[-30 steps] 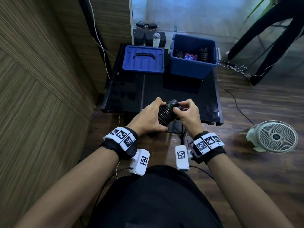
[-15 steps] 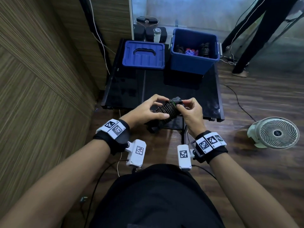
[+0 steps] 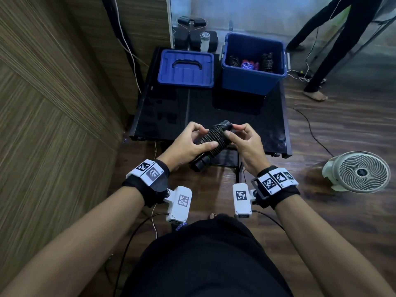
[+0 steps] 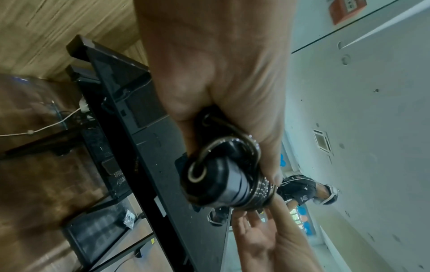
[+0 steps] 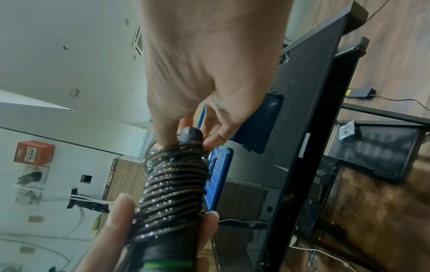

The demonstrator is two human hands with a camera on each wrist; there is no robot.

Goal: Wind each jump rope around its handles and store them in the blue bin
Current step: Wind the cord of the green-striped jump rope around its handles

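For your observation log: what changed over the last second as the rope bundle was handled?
The wound jump rope tilted from end-on to slanting, its length now showing. The left hand still grips it; the right hand still pinches its top. The blue bin and lid stayed put.

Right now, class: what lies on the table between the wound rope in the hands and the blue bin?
Nothing: in the head view the black table is bare between the wound jump rope and the blue bin, showing only reflections.
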